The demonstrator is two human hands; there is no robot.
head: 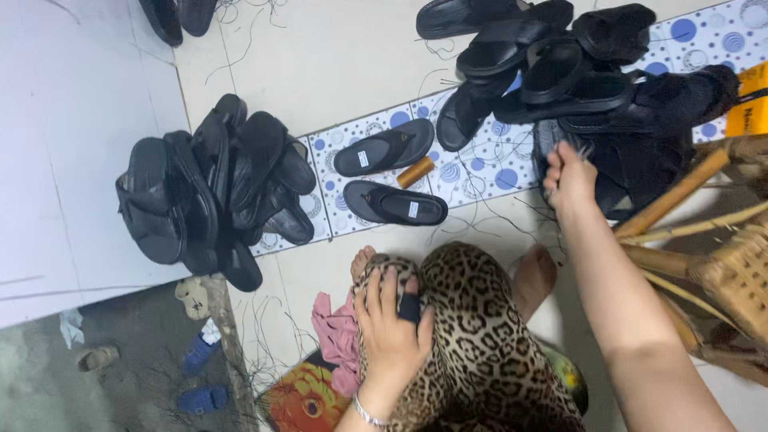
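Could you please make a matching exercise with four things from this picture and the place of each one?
Things:
1. right hand
2. left hand
3. brown spool
4. pink cloth

Places:
A. between the two single sandals on the dotted mat
B. on the leopard-print knee
C. at the dark sandal pile on the right
D. on the floor beside the leopard-print leg

Pairs: 1-C, 2-B, 3-A, 4-D
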